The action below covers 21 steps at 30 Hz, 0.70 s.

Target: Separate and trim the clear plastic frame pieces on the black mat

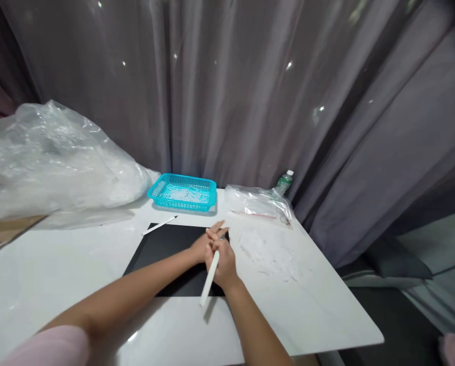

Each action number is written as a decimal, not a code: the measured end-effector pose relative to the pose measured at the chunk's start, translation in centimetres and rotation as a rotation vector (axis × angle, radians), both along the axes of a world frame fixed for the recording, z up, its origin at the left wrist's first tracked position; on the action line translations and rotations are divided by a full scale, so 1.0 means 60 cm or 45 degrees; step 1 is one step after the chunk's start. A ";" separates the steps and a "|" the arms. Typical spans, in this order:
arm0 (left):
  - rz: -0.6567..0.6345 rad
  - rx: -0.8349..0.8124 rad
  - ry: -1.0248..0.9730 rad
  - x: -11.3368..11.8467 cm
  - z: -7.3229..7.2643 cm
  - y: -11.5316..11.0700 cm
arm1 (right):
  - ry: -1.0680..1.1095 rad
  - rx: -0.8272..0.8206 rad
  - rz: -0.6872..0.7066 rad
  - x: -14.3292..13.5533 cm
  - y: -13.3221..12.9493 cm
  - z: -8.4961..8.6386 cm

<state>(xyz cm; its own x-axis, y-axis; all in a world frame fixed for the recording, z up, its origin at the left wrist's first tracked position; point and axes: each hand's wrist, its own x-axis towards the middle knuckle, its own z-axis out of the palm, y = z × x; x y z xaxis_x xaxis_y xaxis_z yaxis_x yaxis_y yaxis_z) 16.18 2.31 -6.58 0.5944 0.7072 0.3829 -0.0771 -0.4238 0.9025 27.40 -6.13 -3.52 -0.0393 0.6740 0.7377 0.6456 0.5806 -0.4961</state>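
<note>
My right hand (226, 262) is closed around a white pen (209, 279). The pen's blunt end slants down toward me, and its other end is hidden among the fingers. Against it, my left hand (203, 245) reaches over the right part of a black sheet (166, 254), some fingers stretched out and overlapping the right hand's fingers. What lies between the two hands is too small to make out. A second white pen (159, 225) with a dark tip lies across the sheet's far left corner, apart from both hands.
Beyond the sheet stands a blue plastic basket (181, 205) with small white bits inside. Right of it are a clear plastic bag (255, 203) and a green-labelled bottle (285, 182). Thin white scraps (271, 254) lie scattered on the white table (307, 315). A large plastic bag (59, 162) fills the left.
</note>
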 end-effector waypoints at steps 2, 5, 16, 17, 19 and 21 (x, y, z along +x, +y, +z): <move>0.177 0.071 0.182 -0.051 0.008 0.012 | -0.002 -0.267 0.023 -0.009 0.009 -0.014; 0.413 0.173 0.433 -0.154 0.007 0.001 | -0.176 -0.570 0.029 -0.012 0.027 -0.035; 0.676 0.515 1.542 -0.252 0.007 0.025 | -0.260 -0.611 -0.664 0.128 0.089 -0.070; 0.685 0.479 1.561 -0.237 0.012 0.039 | -0.248 -0.600 -0.708 0.141 0.089 -0.073; 0.719 0.462 1.566 -0.205 0.018 0.059 | -0.215 -0.595 -0.797 0.168 0.085 -0.075; 0.748 0.461 1.559 -0.172 0.017 0.063 | -0.175 -0.595 -0.907 0.197 0.078 -0.073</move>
